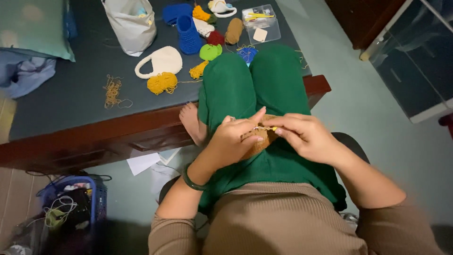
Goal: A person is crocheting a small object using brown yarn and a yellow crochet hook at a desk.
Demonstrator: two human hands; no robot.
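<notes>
My left hand (232,140) and my right hand (304,135) meet over my lap, above green trousers (278,80). Between them lies a small tan-brown crocheted piece (264,140), gripped by the left fingers. My right hand pinches a thin crochet hook with a yellow handle (267,128), whose tip points into the piece. A dark green bangle (189,181) circles my left wrist. Most of the crocheted piece is hidden by my hands.
My legs rest on a bed with a dark blue-grey sheet (71,89) and brown wooden frame (94,137). On it lie yarn balls, a white crocheted bag (160,61), a blue crocheted item (188,34), a clear plastic box (261,22), a grey fabric bag (130,23). A blue basket (75,198) stands on the floor.
</notes>
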